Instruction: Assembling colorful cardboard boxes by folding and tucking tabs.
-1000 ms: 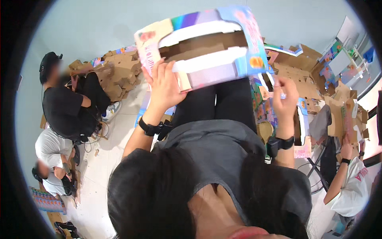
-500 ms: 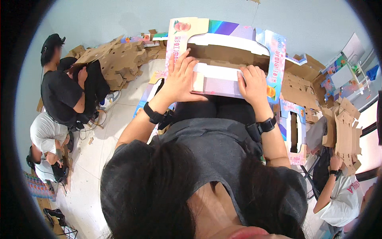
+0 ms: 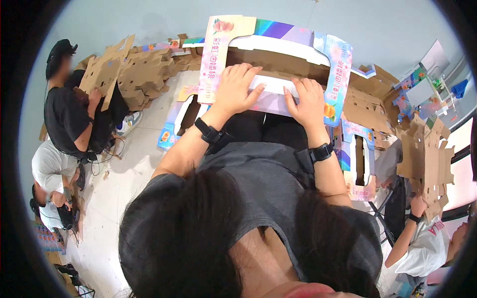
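Observation:
A printed cardboard box (image 3: 271, 102), pink, blue and purple with peach pictures, sits tilted over my lap. Its top has a wide opening that shows the brown inside. My left hand (image 3: 237, 90) is hooked over the left part of the near wall, fingers reaching past the white folded edge and thumb on the outer side. Farther right on the same wall, my right hand (image 3: 305, 102) curls over the edge in a similar grip. The fingertips of both hands lie along the white fold. Black bands circle both wrists.
Similar printed boxes stand on my left (image 3: 171, 124) and right (image 3: 354, 164). Brown flattened cardboard (image 3: 146, 74) is piled along the wall. At left a person in black (image 3: 69, 114) handles a brown sheet; one in white sits nearer. At right another person (image 3: 422, 243) holds brown cardboard (image 3: 425, 164).
My left hand has slid right from the box's left corner onto the near wall, and its loose corner flap is no longer visible. The right hand has shifted slightly left. At left, the co-worker's brown sheet has risen.

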Demonstrator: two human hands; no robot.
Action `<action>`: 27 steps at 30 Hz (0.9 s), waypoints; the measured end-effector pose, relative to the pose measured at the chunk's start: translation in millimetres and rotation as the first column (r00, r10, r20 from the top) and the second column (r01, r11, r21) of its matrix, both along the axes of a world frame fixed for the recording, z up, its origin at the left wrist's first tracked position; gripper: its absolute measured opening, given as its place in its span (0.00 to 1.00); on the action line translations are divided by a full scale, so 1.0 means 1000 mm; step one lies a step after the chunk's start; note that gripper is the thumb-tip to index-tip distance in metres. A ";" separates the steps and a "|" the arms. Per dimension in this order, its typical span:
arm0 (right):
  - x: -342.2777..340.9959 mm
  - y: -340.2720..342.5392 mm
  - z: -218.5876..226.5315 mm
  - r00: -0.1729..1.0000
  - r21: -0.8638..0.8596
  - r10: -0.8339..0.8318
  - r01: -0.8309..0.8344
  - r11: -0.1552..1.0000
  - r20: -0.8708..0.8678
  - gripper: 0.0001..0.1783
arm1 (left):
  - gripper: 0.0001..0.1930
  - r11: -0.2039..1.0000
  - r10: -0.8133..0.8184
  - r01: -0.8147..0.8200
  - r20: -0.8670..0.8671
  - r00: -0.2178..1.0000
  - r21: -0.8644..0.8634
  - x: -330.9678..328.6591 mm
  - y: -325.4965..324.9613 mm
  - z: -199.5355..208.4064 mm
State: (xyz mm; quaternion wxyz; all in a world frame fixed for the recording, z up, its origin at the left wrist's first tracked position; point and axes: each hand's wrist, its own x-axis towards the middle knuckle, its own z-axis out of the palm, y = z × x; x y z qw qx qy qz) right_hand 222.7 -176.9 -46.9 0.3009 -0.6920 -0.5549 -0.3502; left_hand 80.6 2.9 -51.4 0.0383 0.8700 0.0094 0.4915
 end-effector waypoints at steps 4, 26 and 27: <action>-0.007 -0.007 0.000 1.000 0.000 -0.010 0.010 1.000 0.022 0.18 | 0.17 1.000 0.027 -0.026 -0.078 0.997 0.016 -0.007 -0.008 -0.002; -0.011 -0.027 0.087 0.927 0.429 -0.331 0.230 0.874 0.177 0.14 | 0.15 0.981 -0.162 0.184 0.253 0.954 -0.067 -0.057 -0.050 -0.017; -0.013 -0.026 0.088 0.928 0.430 -0.325 0.223 0.875 0.180 0.14 | 0.14 0.943 -0.261 0.307 0.289 0.921 -0.128 -0.061 -0.061 -0.003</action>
